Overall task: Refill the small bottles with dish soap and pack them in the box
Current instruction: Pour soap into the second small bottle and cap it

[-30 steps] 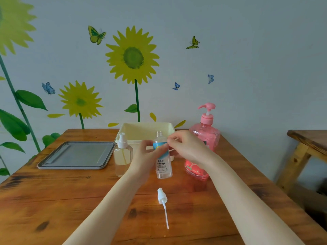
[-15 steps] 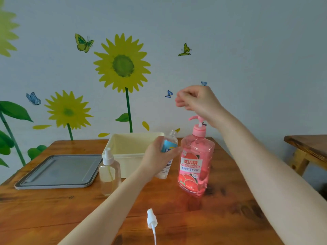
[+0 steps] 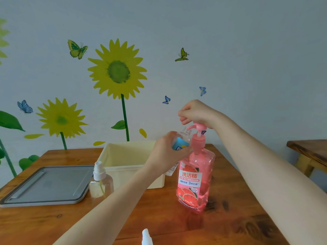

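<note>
Small bottle (image 3: 183, 143) is gripped by the left hand (image 3: 166, 153), fingers wrapped round its labelled body; it is tilted, open neck held at the spout of the pink dish soap bottle (image 3: 194, 177) (spout pointing to 9 o'clock). Right hand (image 3: 196, 113) is set on the pump head (image 3: 199, 126), fingers curled in a loose fist, nothing enclosed. Cream box (image 3: 123, 156) is seen at 9 o'clock of the soap bottle, just beside it. A capped spray bottle (image 3: 100, 184) stands at 7 o'clock of the box, with a grey tray (image 3: 46, 183) at its 9 o'clock. A loose spray cap (image 3: 146, 237) lies at 6 o'clock on the table (image 3: 238, 200).
</note>
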Tool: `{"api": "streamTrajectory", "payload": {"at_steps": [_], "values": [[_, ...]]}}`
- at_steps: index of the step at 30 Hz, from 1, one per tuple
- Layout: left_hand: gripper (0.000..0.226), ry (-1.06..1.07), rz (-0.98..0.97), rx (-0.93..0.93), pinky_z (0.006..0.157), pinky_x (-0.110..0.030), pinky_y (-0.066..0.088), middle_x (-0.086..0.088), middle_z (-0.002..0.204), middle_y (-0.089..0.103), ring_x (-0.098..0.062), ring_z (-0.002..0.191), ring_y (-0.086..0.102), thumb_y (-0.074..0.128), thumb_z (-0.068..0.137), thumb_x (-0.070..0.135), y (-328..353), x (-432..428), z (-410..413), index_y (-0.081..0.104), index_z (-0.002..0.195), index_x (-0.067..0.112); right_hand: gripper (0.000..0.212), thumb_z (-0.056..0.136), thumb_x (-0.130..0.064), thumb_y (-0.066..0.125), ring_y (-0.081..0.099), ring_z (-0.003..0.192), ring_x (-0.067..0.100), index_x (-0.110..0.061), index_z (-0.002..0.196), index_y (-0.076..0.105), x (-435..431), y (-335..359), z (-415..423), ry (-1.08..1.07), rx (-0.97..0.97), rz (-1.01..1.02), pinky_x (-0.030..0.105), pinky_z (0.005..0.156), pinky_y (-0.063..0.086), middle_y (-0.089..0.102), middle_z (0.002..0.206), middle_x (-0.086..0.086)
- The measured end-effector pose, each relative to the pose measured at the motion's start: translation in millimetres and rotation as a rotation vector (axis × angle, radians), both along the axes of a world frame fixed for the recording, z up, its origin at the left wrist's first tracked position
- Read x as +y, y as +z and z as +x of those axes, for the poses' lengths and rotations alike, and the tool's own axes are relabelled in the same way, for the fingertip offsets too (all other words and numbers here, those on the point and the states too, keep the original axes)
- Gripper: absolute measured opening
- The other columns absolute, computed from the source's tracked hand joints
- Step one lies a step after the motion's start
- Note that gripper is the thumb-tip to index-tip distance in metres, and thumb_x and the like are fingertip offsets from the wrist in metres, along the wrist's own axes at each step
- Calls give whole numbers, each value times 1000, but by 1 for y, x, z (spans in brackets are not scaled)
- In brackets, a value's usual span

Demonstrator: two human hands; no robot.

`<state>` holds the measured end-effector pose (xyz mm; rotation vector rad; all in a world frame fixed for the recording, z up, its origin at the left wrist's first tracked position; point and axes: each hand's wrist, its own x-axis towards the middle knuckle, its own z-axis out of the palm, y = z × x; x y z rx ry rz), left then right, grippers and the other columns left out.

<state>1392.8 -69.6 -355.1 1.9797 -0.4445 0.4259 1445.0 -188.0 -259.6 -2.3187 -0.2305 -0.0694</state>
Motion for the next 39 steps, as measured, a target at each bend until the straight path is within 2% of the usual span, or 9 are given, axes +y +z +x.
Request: {"api": "streamTrajectory", "payload": {"at_steps": [3,9,13,17,22,25,28,31,39], "values": [[31,-9,27,3,45,-7,42,10,74,59,0,56,57,71,73,41,6,-1,1,54,92,25,19,92,-12,44,60,78,26,1,83,55,4,-4,-1,16,45,29,14,44,44,60,91,20],[31,26,171,-19,41,-5,37,12,71,53,-2,54,53,67,77,40,12,-2,9,46,92,24,46,96,-36,32,61,101,40,-2,113,58,3,-7,3,33,76,-146,36,75,51,66,105,6],[27,48,221,-25,38,-7,37,11,68,53,-3,50,53,64,79,37,2,-3,16,45,92,22,43,94,-31,32,54,81,27,-1,107,60,5,-16,7,28,114,-120,32,65,43,68,99,10],[26,69,279,-64,46,-9,42,15,69,50,-4,58,54,61,81,35,-4,-5,14,41,92,23,38,91,-24,36,60,91,28,0,102,63,7,-26,9,25,90,-96,36,86,44,68,104,17],[36,72,349,-49,66,-35,54,3,82,56,-17,74,60,59,82,41,5,-2,3,43,102,16,39,92,-24,35,61,81,23,2,107,59,10,-23,2,37,98,-109,34,76,45,67,97,14],[39,0,301,-10,62,-29,50,3,85,56,-12,70,58,59,83,38,17,3,-1,45,110,15,41,93,-24,33,61,78,24,1,114,57,10,-10,-3,40,138,-122,32,67,45,66,90,7],[40,55,340,-15,56,-20,43,3,84,56,-8,66,54,63,79,44,23,7,2,51,104,14,41,94,-26,32,56,81,27,1,114,56,7,-4,-2,42,144,-148,32,66,46,64,109,13],[38,72,354,25,51,-20,38,4,71,54,-9,57,49,66,75,46,17,6,9,58,91,13,40,93,-27,33,58,90,28,0,109,58,5,-13,4,29,108,-143,35,76,46,64,111,16],[36,58,312,20,47,-10,40,16,75,49,-3,63,53,65,77,45,1,2,10,44,97,24,38,91,-24,35,60,94,29,1,104,60,8,-21,-1,33,80,-98,37,85,44,66,105,18]]}}
